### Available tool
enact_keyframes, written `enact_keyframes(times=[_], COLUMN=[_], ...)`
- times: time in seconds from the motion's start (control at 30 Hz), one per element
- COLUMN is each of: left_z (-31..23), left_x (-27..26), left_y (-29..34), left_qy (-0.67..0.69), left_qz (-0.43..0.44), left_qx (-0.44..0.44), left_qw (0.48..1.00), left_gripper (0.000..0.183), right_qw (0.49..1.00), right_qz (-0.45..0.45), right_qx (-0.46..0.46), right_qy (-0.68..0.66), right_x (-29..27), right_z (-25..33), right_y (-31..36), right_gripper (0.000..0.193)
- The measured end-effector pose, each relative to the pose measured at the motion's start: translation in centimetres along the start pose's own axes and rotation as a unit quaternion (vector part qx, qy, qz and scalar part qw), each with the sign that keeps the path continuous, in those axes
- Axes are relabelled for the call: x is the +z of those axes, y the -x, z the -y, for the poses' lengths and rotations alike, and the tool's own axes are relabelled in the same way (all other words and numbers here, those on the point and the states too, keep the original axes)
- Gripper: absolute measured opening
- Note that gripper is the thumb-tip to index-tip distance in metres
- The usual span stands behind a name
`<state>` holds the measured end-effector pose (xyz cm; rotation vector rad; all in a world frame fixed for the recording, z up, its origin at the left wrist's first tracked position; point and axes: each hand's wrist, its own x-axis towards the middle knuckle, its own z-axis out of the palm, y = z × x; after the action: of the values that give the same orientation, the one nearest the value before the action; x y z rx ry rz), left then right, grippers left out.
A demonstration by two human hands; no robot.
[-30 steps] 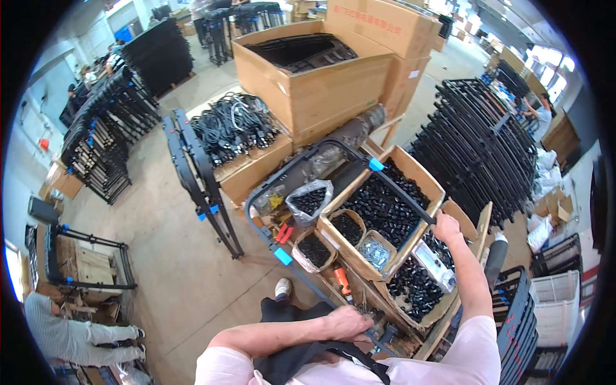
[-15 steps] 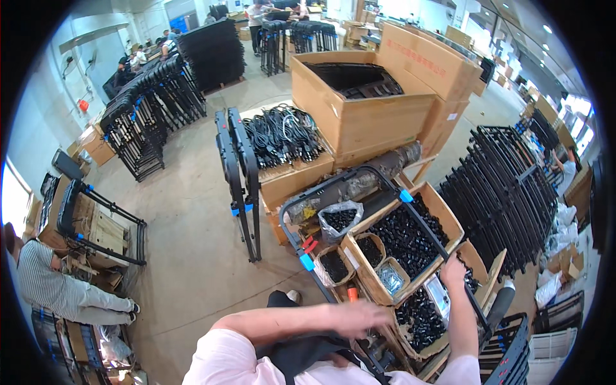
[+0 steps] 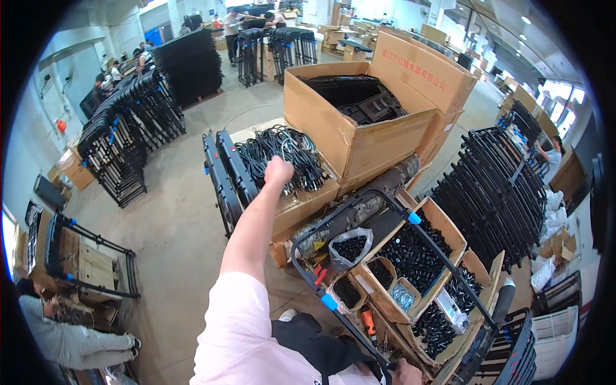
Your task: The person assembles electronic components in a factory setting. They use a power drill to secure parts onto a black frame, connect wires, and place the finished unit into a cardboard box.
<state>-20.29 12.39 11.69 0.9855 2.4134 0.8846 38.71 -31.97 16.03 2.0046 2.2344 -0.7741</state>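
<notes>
My left arm stretches forward, and my left hand (image 3: 279,171) is at the pile of black cables (image 3: 301,157) with its fingers curled. What it holds, if anything, is hidden. Low in view, my right hand (image 3: 406,373) is closed at the near end of a black U-shaped tube frame (image 3: 340,213) with blue sleeves; part of that hand is cut off. The frame lies slanted across the parts boxes. Beneath it are a wooden box of black plastic parts (image 3: 410,253), a small tub of silvery screws (image 3: 403,295) and an orange-and-black screwdriver (image 3: 368,323).
Behind the cables stands a large open carton (image 3: 359,144) holding black panels. Two upright black folded frames (image 3: 221,176) are left of the cables. Stacked black frames (image 3: 491,192) fill the right side. A person in a striped shirt (image 3: 38,321) is at the left edge.
My left hand has swung from near the parts boxes forward to the cables. My right hand has moved from the frame's right side down to its near end. The view has shifted.
</notes>
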Motion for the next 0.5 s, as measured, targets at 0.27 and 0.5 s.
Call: enact_keyframes(times=[0.27, 0.5], left_z=[-1.3, 2.5], left_x=[-1.7, 1.5], left_y=[-8.5, -15.1], left_qy=[-0.085, 0.014], left_qz=[0.047, 0.052], left_qx=[-0.052, -0.155], left_qw=[0.994, 0.986], left_gripper=[0.039, 0.04], right_qw=[0.974, 0.934], right_qz=[-0.035, -0.031], right_qx=[0.19, 0.269], right_qy=[0.122, 0.234], right_x=[1.9, 9.2], right_z=[3.6, -3.6], right_y=[-1.6, 0.6], right_gripper=[0.067, 0.044])
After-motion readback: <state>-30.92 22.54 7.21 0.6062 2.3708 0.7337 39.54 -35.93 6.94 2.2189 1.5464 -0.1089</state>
